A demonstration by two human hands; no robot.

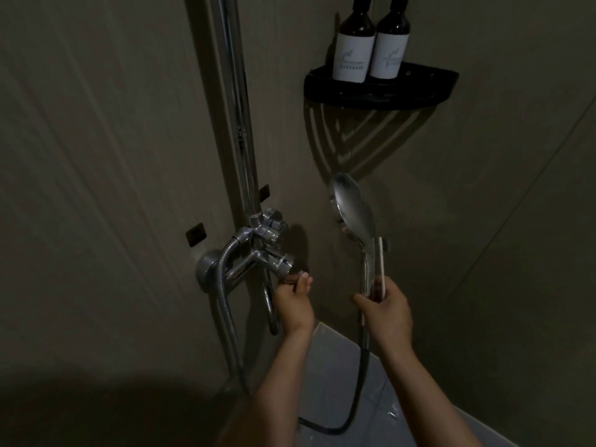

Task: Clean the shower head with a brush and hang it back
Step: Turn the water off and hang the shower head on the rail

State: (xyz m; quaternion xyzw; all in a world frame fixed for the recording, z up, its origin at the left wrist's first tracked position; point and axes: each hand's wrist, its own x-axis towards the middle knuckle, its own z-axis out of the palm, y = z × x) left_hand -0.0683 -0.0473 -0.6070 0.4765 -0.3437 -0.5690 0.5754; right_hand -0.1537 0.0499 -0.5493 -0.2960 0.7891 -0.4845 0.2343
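A chrome shower head point(353, 204) stands upright in the dim stall, its round face turned left. My right hand point(385, 309) grips its handle together with a thin white brush point(381, 266), which lies along the handle's right side. A dark hose point(356, 395) loops down from the handle toward the floor. My left hand point(293, 304) is closed on the lever under the chrome mixer valve point(264, 250) on the wall. The lever itself is mostly hidden by the fingers.
A chrome riser pipe point(235, 101) runs up the wall from the valve. A silver flexible hose point(222, 304) hangs at its left. A black corner shelf point(380, 88) carries two dark labelled bottles point(353, 40). Pale floor tiles point(335, 359) lie below.
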